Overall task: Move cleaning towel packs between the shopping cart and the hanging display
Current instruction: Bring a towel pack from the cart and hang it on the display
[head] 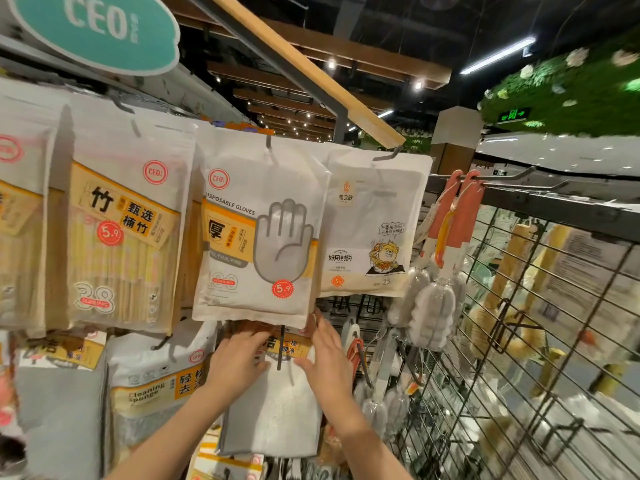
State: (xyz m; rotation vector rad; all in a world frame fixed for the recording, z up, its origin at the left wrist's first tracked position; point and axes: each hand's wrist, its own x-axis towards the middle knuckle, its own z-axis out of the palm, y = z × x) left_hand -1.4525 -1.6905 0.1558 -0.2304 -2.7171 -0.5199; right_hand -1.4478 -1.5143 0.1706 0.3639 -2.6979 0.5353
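Observation:
A cleaning towel pack (277, 414), white and grey with an orange label band, hangs in the lower row of the hanging display. A black hook (280, 351) sticks out through its top. My left hand (239, 362) holds the pack's upper left part, fingers on the label and thumb below. The upper right edge is pinched by my right hand (327, 362), its thumb on the front and its fingers reaching up behind. The pack's top is hidden behind a disposable gloves pack (259, 237) hanging above. The shopping cart is not in view.
Chopstick packs (121, 237) hang upper left, a cleaning sponge pack (156, 386) lower left, another white pack (374, 230) upper right. A black wire grid rack (519, 323) with brushes (433, 306) and orange-handled tools (457, 209) stands at right. A wooden beam (311, 71) runs overhead.

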